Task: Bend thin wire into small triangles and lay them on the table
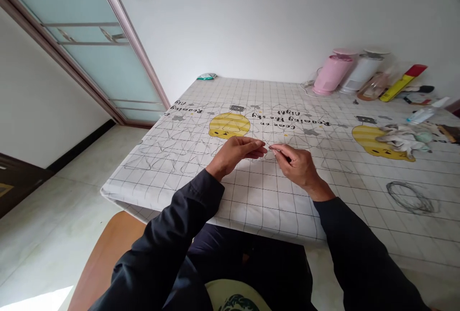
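My left hand (235,152) and right hand (296,162) were narrowed to near-pinches, tips close together; whether those 2 held anything, I couldn't tell. Thin, wavy grey strands (154,152), wire or thread, lay at 9 o'clock on the desk (276,205) under its white, checked cloth; the loose oval coil of thin, dark wire (409,198) lay at 4 o'clock. Being so fine, a strand could have slipped my fingertips; overlapping, they could have snagged. Strand ends blurred into the printed lines, and the desk's right end was cut off.
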The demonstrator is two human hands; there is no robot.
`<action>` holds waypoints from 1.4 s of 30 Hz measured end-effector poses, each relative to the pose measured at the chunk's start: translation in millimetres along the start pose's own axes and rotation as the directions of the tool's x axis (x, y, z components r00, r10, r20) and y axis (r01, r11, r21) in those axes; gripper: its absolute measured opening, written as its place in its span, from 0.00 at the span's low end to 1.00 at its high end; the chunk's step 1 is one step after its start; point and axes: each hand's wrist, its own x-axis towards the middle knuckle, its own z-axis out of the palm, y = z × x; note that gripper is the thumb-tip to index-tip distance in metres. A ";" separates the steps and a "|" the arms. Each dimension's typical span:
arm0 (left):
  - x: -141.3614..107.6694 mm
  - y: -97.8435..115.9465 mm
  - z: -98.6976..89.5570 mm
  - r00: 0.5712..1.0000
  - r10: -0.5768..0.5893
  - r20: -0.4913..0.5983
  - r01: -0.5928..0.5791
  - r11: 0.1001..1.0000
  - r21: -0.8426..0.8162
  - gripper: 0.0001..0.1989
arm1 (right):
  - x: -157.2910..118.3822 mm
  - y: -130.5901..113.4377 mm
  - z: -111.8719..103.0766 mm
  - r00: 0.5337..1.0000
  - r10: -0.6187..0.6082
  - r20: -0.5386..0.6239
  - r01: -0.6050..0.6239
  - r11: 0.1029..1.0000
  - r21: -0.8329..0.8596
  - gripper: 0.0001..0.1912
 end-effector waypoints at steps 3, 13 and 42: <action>7.2 -4.4 -4.0 0.996 -0.062 0.066 0.074 0.980 -0.186 0.17 | -0.3 -1.2 1.8 1.000 0.004 0.013 -0.004 1.000 0.003 0.10; 8.7 -17.6 -12.1 0.995 -0.081 0.060 0.098 0.928 -0.360 0.14 | -1.6 -3.9 5.5 1.000 0.000 0.013 0.000 1.000 0.004 0.10; -4.7 -9.8 4.2 0.980 0.140 -0.139 -0.133 0.989 0.059 0.16 | 0.0 -5.1 0.7 0.998 0.045 0.036 -0.043 0.998 -0.045 0.11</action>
